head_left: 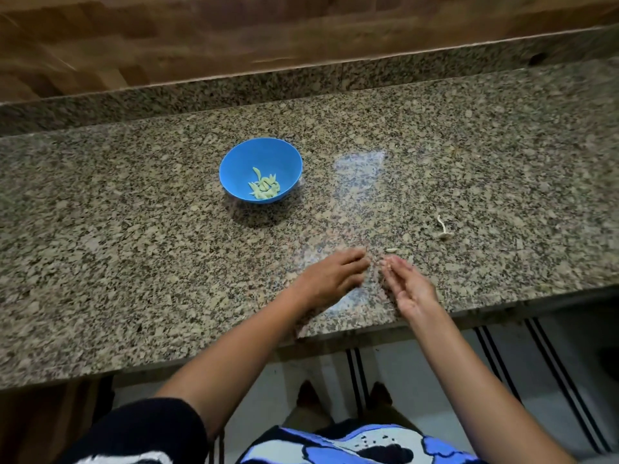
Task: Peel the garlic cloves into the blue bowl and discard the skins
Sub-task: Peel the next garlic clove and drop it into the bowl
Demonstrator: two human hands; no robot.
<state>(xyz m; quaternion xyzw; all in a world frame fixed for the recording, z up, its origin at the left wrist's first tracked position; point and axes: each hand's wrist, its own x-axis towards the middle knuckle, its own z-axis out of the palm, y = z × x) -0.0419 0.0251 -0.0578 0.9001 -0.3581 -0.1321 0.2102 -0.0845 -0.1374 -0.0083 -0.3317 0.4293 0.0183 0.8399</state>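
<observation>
Your left hand (331, 279) and right hand (412, 286) rest near the table (134, 262) edge, fingers (355, 259) loose, holding nothing. Just beyond them lies a pale garlic bit (391, 250); right of it, a dry stem (443, 229). Both look feather-light and brittle: pinch gently. Peeled cloves (264, 189) sit in the bowl (241, 162), far left.

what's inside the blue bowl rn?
The blue bowl holds a small pile of pale peeled garlic cloves at the bottom. Anything beneath the pile is hidden; no skins visible inside.
</observation>
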